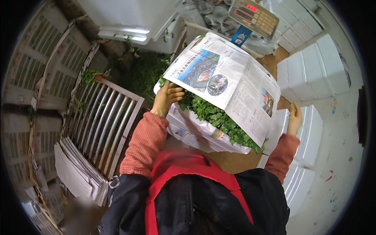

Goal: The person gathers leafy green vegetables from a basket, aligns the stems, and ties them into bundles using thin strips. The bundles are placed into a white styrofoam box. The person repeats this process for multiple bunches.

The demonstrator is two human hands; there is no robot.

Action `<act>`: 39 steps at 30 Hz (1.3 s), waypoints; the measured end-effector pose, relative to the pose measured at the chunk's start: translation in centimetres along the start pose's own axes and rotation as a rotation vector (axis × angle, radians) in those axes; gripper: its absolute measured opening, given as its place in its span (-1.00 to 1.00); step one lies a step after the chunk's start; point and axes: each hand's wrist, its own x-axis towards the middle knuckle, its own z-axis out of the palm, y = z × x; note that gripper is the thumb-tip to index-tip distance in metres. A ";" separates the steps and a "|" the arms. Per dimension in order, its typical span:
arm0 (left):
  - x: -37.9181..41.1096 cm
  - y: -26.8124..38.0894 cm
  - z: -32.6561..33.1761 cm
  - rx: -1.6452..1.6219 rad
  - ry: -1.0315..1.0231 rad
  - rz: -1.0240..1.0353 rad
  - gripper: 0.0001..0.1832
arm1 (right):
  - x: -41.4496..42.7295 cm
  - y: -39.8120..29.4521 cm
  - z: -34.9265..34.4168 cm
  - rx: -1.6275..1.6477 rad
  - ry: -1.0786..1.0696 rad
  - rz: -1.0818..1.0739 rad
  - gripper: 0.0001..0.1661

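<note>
A sheet of printed newspaper [235,70] lies over a heap of leafy green herbs [217,117], whose leaves show along the near edge. More newspaper [199,129] hangs down the near side, under the greens. My left hand [169,95] is at the sheet's near left corner, palm facing right and fingers spread a little; whether it pinches the paper I cannot tell. To the right of the sheet my right hand [294,117] is raised, fingers extended, apart from the paper, with nothing visible in it.
A digital scale display [254,17] stands behind the heap, beside clear plastic bags [214,13]. White foam boxes [314,67] line the right. On the left are a metal roller rack [108,117], stacked newspapers [79,173] and printed cartons [35,38]. Loose greens [147,70] lie behind the rack.
</note>
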 end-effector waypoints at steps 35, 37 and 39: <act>-58.6 -44.7 -15.1 -0.296 1.642 0.224 -0.56 | -71.5 -15.0 19.2 0.088 -2.349 -1.373 -0.62; -60.9 -42.3 -18.1 -0.354 1.745 0.189 -0.39 | -73.6 -13.5 19.0 0.152 -2.416 -1.456 -0.63; -62.7 -40.0 -22.6 -0.280 1.744 0.053 -0.21 | -75.0 -13.0 18.5 -0.017 -2.465 -1.491 -0.63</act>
